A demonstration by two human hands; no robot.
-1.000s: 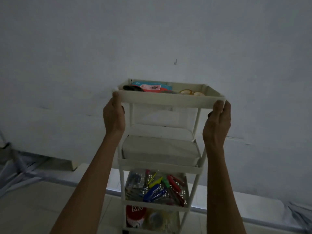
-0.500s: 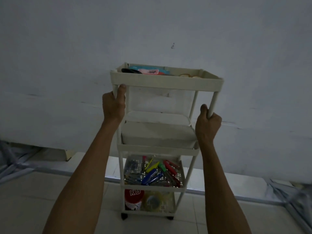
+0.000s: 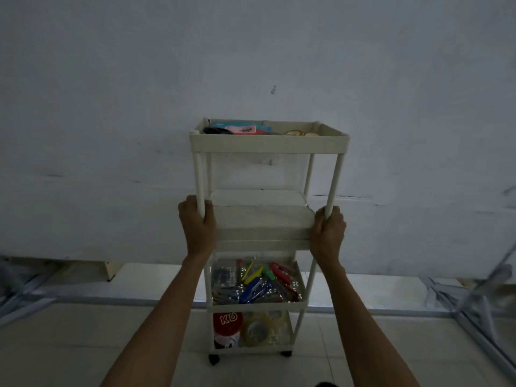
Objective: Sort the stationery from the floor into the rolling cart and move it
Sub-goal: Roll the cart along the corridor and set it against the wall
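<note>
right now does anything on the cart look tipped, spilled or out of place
Nothing stands out. The rolling cart looks upright with level trays, the left hand and right hand each grip a front post, and the stationery lies inside its trays, none hanging over an edge.

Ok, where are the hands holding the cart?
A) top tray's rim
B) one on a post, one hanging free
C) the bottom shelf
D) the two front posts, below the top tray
D: on the cart, the left hand and right hand each curl round a front post.
</note>
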